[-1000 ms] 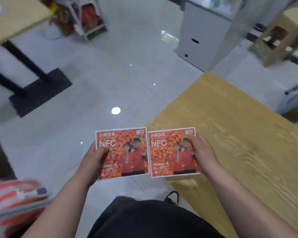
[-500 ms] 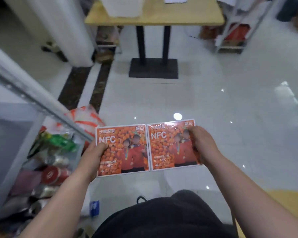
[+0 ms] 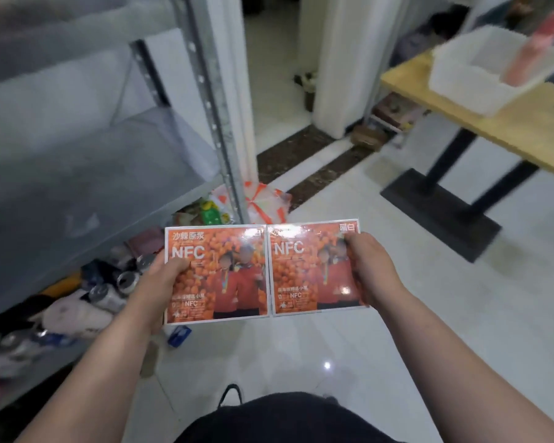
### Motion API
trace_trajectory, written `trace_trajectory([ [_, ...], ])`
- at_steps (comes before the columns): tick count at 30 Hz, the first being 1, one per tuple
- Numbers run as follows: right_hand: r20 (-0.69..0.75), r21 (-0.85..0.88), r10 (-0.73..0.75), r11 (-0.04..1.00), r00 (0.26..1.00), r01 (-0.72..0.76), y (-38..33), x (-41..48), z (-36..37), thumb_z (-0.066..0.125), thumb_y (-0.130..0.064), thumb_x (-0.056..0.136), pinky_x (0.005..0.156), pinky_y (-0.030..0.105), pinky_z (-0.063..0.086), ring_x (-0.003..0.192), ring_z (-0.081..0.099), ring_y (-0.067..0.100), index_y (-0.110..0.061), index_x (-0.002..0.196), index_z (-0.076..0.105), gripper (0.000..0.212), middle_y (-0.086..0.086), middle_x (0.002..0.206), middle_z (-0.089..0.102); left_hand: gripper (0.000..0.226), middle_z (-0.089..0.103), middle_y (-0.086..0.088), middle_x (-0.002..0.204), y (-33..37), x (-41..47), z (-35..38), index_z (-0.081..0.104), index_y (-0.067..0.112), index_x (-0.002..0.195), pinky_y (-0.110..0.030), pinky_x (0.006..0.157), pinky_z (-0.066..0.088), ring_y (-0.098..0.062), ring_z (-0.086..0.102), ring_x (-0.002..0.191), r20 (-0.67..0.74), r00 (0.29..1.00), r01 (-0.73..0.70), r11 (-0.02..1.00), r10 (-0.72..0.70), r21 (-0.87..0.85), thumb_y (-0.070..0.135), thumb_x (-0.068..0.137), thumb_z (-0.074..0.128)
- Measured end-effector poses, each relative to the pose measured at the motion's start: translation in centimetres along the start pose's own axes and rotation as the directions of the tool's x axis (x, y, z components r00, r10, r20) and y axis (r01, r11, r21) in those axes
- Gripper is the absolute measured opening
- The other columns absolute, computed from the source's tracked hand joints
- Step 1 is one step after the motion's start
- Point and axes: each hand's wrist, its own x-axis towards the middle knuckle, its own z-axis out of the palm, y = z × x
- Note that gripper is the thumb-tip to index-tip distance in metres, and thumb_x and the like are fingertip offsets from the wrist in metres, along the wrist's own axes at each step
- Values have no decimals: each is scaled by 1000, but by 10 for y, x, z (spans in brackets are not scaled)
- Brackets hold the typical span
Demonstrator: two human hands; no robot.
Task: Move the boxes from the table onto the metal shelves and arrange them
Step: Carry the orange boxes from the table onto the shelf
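Two flat orange boxes printed with "NFC" are held side by side in front of me, above the floor. My left hand grips the left box at its left edge, thumb on top. My right hand grips the right box at its right edge. The two boxes touch along their inner edges. The grey metal shelf fills the left of the view, its perforated upright post just beyond the left box. The shelf board nearest me looks bare.
Below the shelf board lie several cans, packets and bags. An orange-and-white plastic bag sits on the floor by the post. A wooden table with a white plastic bin stands at right. A white column rises behind.
My view has swung left, away from the table with the boxes and toward the metal shelf, which now fills the left side. Both hands keep the same grip on the two boxes.
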Motion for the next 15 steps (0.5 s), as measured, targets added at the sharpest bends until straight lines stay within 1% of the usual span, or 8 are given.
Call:
trace_trajectory([
  [1,50,-37,-54,998,997,56,-13,5,6,60,-41,85,79,48,60,88,75,33,-11,105,70,37,13,98,76,16,71,2,62,4,-5,-4,59,20,98,-31,56,54,-13,67,54,-47,999,-15,1000,13,-23,12,99,46],
  [3,149,-109,-160,978,976,177,-39,13,22,66,-53,84,77,41,60,86,76,23,-17,110,69,45,5,99,77,15,73,-2,70,16,-17,-14,61,22,99,-35,62,55,-16,69,58,-133,990,-58,996,48,-72,14,98,49],
  [5,236,-128,-226,957,945,261,-65,19,44,71,-59,79,76,38,60,86,76,18,-19,111,69,51,2,100,78,13,72,-5,75,29,-31,-28,64,24,98,-41,70,55,-20,69,60,-215,973,-113,983,79,-148,17,94,54],
  [7,295,-121,-277,939,915,323,-92,18,69,73,-60,76,80,40,59,88,76,17,-21,108,70,51,-1,98,78,13,72,-9,80,45,-47,-44,67,26,96,-46,73,56,-23,68,64,-280,953,-176,963,116,-203,22,85,60],
  [8,320,-124,-300,927,899,354,-104,19,82,74,-61,76,83,41,59,89,75,17,-21,106,70,50,-2,98,78,13,72,-9,81,53,-55,-53,66,27,96,-45,70,57,-23,69,64,-307,942,-208,955,137,-213,23,86,61],
  [11,401,-102,-355,898,844,427,-139,17,122,75,-64,75,90,51,58,91,75,20,-20,106,71,54,0,98,78,8,74,0,73,79,-72,-79,62,26,101,-33,51,57,-17,71,59,-403,889,-323,923,219,-211,23,98,56],
  [13,429,-85,-387,882,816,464,-165,11,147,75,-68,70,90,53,57,91,75,22,-22,107,71,60,0,99,78,7,75,3,73,100,-80,-97,61,27,102,-30,49,56,-15,71,60,-434,856,-391,902,281,-185,25,98,56],
  [15,457,-51,-446,851,770,523,-192,3,170,75,-65,72,90,54,57,90,76,23,-21,107,69,56,1,98,78,7,76,0,79,122,-85,-115,61,28,103,-33,53,57,-17,73,64,-440,831,-454,873,341,-180,26,97,58],
])
